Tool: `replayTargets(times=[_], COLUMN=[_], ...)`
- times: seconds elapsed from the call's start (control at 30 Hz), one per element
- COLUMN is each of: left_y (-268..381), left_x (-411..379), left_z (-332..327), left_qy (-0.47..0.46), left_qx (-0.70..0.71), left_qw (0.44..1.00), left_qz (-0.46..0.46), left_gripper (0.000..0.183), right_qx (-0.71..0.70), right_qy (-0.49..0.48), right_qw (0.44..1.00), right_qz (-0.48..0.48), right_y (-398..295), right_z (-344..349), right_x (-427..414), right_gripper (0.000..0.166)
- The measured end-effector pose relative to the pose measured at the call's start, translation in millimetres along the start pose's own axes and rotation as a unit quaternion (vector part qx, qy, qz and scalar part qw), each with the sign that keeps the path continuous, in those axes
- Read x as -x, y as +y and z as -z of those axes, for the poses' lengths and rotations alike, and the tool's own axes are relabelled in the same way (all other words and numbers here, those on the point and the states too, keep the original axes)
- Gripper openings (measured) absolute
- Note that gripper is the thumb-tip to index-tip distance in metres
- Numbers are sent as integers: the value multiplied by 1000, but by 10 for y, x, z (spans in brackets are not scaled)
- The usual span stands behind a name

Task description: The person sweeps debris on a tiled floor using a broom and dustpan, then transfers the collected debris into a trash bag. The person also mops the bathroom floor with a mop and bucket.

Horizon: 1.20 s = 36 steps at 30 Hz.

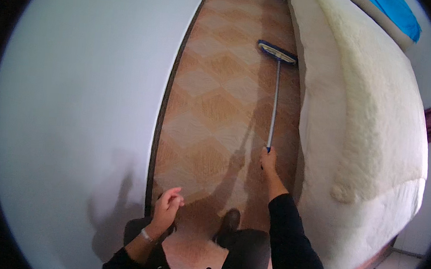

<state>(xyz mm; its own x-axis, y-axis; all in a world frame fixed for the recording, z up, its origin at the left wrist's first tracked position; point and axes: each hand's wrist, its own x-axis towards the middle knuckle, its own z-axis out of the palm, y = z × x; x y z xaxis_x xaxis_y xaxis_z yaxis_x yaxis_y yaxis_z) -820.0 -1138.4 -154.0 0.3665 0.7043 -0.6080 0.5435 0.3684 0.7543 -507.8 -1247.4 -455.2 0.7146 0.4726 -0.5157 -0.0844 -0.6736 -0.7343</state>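
My right hand (268,160) grips the dark blue end of a long pale metal handle (275,105). At its far end a flat mop head (277,52), blue-edged with a cream middle, lies on the patterned floor (213,108). The mop head's right tip is close beside the base of a bed or couch with a white cover (322,104); whether they touch I cannot tell. Lower left, my left hand (167,208) is raised near the wall with nothing in it, its fingers loosely curled and apart. A pale band circles that wrist.
A white wall (84,88) with a dark baseboard (165,101) runs along the left. Cream fleece (381,127) covers the bed or couch on the right. Blue cloth (396,16) lies at the upper right. My dark shoe (230,221) stands on the floor.
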Motion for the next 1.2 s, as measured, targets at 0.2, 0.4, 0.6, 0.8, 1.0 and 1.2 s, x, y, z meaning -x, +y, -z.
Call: replayTargets(times=[0.2, 0.4, 0.6, 0.8, 1.0, 1.2], left_y=[581, 67, 440, 510, -1002, -1215], left_x=[-1674, -997, -1479, -2023, -1600, -1790], left_z=[144, -78, -430, -940, -894, -913], left_qy=[21, 143, 144, 34, -25, -81], left_qx=[-87, -86, -59, -5, 11, 51], left_qw=[994, 983, 986, 990, 992, 986], left_qz=[-59, -79, -65, -139, -120, -137], left_gripper=[22, 22, 21, 24, 23, 23], right_qx=[71, -12, 33, 94, 131, 158], right_qy=[93, 64, 122, 185, 160, 147], right_qw=[993, 991, 982, 969, 967, 958], right_qz=[13, -113, -141, -138, -150, -189], right_y=[-458, -234, -464, 248, 1384, 1591], right_z=[-371, 316, 1020, 1970, 1416, 1107], right_x=[-3251, -3340, -3496, -2490, 109, 1696], right_gripper=[24, 44, 38, 33, 37, 42])
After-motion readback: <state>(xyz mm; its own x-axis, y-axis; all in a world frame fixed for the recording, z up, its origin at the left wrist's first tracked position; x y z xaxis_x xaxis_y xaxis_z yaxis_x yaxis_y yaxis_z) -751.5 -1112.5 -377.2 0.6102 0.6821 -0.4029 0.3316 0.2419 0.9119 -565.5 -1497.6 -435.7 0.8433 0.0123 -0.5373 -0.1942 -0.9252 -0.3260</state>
